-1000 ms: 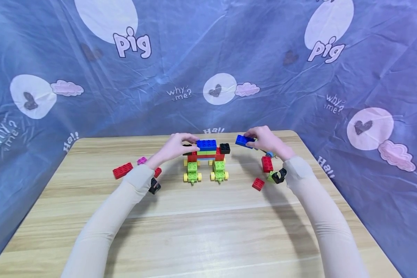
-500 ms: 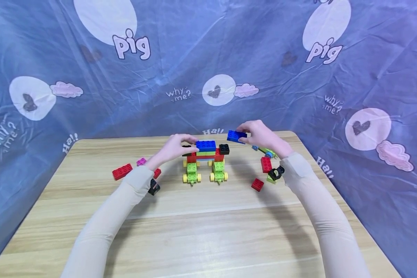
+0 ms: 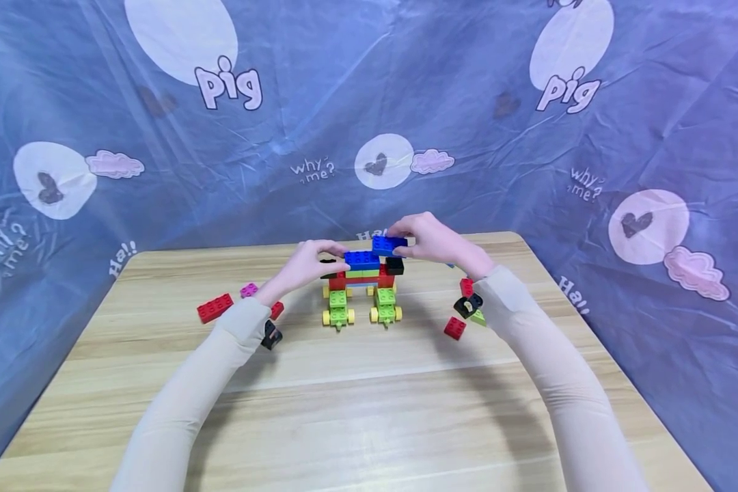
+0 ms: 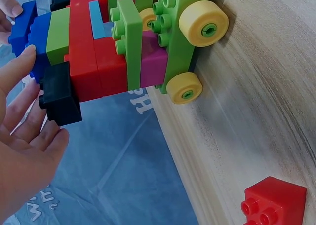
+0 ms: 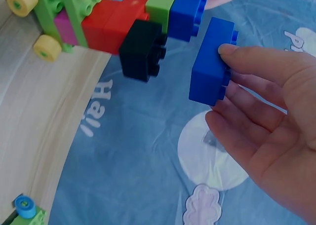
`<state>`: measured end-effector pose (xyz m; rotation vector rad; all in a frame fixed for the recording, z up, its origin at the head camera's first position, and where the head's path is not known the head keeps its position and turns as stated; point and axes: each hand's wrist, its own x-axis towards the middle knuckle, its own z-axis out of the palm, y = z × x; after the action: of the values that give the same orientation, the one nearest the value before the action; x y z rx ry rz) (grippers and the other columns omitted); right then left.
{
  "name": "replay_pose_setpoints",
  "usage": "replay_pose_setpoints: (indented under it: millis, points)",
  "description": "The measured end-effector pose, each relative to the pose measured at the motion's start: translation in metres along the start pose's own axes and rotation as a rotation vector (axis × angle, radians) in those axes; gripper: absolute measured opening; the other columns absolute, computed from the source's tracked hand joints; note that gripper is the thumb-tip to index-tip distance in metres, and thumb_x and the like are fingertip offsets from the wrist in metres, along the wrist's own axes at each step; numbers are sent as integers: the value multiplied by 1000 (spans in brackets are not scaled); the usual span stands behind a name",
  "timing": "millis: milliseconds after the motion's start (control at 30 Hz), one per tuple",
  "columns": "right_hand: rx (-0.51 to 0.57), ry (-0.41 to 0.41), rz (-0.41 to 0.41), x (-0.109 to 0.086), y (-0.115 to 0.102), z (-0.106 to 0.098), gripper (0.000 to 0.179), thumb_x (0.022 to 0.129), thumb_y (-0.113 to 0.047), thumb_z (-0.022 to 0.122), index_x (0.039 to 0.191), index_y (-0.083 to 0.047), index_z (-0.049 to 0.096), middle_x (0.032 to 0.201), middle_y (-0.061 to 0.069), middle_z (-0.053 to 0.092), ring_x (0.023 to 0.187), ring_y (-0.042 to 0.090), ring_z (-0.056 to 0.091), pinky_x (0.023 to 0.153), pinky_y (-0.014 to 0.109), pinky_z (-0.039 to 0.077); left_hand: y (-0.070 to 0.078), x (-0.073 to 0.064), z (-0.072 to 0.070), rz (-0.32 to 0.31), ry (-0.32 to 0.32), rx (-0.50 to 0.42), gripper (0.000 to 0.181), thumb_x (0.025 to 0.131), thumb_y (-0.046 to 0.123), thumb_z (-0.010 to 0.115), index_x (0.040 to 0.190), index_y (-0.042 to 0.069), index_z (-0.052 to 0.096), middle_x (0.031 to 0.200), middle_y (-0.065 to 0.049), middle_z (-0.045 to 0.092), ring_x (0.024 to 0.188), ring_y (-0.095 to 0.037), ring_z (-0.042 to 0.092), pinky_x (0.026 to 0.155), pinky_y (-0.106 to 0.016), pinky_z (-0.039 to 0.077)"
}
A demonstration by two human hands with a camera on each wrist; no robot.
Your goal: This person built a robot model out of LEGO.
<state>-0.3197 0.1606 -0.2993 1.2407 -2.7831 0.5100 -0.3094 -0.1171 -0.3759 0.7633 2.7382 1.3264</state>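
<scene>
Toward the far side of the pale wood-grained desk [image 3: 344, 410] stands a wheeled model of red, lime-green and black plastic bricks [image 3: 361, 280]. The left hand [image 3: 304, 266] pinches the long blue plastic brick [image 3: 362, 260] on its top. Between thumb and fingers, the right hand [image 3: 438, 242] grips a second blue plastic brick [image 3: 386, 246], just above the model's right end, apart from the first.
</scene>
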Motion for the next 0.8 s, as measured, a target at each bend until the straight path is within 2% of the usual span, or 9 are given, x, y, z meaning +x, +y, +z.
replay_pose_setpoints:
  millis: [367, 800]
  points:
    - [11, -29, -89, 17, -12, 11, 30, 88, -11, 73, 115, 2, 70, 113, 18, 73, 102, 30, 72, 94, 44, 58, -2, 0, -1, -10, 13, -14, 39, 87, 28, 77, 120, 8, 70, 119, -12, 72, 115, -28, 65, 105, -48, 50]
    - [25, -26, -118, 25, -13, 17, 29, 88, -10, 73, 114, 3, 71, 113, 19, 73, 102, 30, 72, 93, 43, 58, -2, 1, -1, -2, 11, -8, 40, 87, 27, 76, 121, 8, 70, 120, -12, 72, 116, -27, 66, 104, -45, 51]
